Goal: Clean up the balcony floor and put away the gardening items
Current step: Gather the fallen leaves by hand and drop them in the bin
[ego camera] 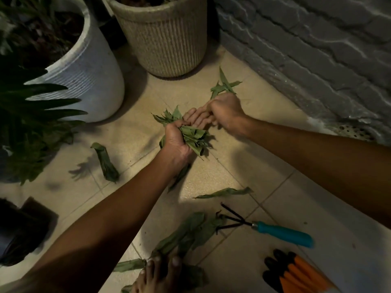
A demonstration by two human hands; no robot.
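Leaves [191, 135] bunched in left hand [177, 142], fist acting as collector so right hand [226, 112], curled on a far sprig [224, 85] by the wall, can feed it. More litter near; hand rake [275, 229] and gloves [296, 271] untouched near right.

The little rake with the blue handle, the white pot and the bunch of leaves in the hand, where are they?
Little rake [283, 233], head view, on its blue handle.
White pot [93, 75], head view, on its ribbed side.
Bunch of leaves [193, 136], head view, on the crumpled leaves that the left hand [177, 140] grips.
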